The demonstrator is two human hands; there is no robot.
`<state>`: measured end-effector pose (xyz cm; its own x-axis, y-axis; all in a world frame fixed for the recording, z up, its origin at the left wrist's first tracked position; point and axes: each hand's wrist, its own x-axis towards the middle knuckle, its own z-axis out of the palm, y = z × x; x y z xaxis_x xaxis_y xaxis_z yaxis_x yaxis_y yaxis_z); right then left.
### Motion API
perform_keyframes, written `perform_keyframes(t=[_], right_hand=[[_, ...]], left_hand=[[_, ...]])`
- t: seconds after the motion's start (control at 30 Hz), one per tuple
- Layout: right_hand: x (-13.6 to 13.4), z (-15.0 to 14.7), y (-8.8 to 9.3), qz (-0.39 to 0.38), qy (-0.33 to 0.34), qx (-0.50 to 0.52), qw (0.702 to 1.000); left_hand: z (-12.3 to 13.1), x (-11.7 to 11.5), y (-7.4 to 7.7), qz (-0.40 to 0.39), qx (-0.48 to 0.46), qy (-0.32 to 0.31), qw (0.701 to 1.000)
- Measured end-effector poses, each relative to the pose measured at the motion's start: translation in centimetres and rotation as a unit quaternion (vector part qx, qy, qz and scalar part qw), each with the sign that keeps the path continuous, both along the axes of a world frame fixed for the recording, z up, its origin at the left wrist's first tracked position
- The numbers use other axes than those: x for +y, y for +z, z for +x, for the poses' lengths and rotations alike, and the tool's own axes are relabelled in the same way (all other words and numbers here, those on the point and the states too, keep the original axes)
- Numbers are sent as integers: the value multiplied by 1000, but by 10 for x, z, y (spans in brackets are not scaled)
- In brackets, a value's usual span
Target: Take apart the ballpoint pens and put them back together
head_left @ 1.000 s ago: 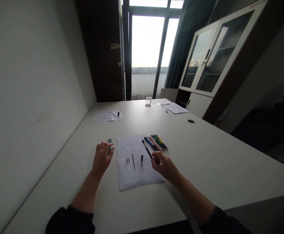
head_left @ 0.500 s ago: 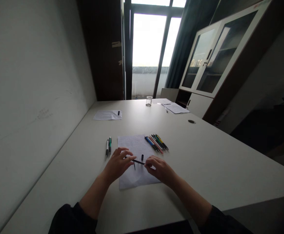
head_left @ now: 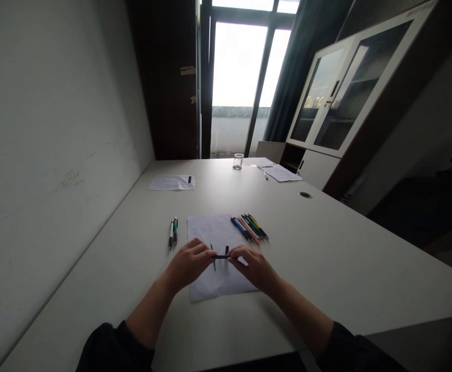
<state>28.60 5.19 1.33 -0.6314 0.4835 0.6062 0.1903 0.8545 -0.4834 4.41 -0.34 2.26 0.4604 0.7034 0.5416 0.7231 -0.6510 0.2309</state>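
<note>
Over a sheet of lined paper (head_left: 206,226), my left hand (head_left: 191,260) and my right hand (head_left: 252,263) pinch opposite ends of a dark pen (head_left: 221,257), held roughly level between them. Fingers cover both of its ends. A short black cap-like piece (head_left: 226,249) is just behind the pen, near my right fingertips. Beside my left fingertips a thin dark stick (head_left: 214,266), perhaps a refill, lies on the paper, crossed by the hand and pen. Several coloured pens (head_left: 249,229) lie side by side at the sheet's right edge. Two more pens (head_left: 173,233) rest left of the sheet.
Farther back on the white table (head_left: 133,248) are a glass (head_left: 238,161), a paper with a small black object (head_left: 169,182), and a stack of papers (head_left: 282,172) with a pen. A cable hole (head_left: 305,195) is at the right. The wall (head_left: 66,155) borders the left side.
My left fingers have closed in and now pinch the pen's left end. The two hands are closer together, and less of the pen shows between them.
</note>
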Motion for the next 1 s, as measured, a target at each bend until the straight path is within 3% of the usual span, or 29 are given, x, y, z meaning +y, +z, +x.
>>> perform_keyframes(t=[0.17,0.3,0.47,0.63,0.83,1.0], right_hand=[[25,5,15,7,-61,-74,995],[44,2,22,20,-32,-158,987],[48,-8,16,-3,-8,-196,981],[47,-6,9,-41,-10,-138,990],[49,-5,7,-142,-46,29,988],[41,-13,7,-167,-40,47,984]], left_hand=[[-10,2,-4,-23,-53,42,997],[-20,5,-9,-44,-96,70,992],[-25,8,-10,-46,-119,86,988],[-25,8,-11,-51,-122,87,987],[-21,7,-12,-70,-121,65,988],[-19,6,-11,-72,-126,51,988]])
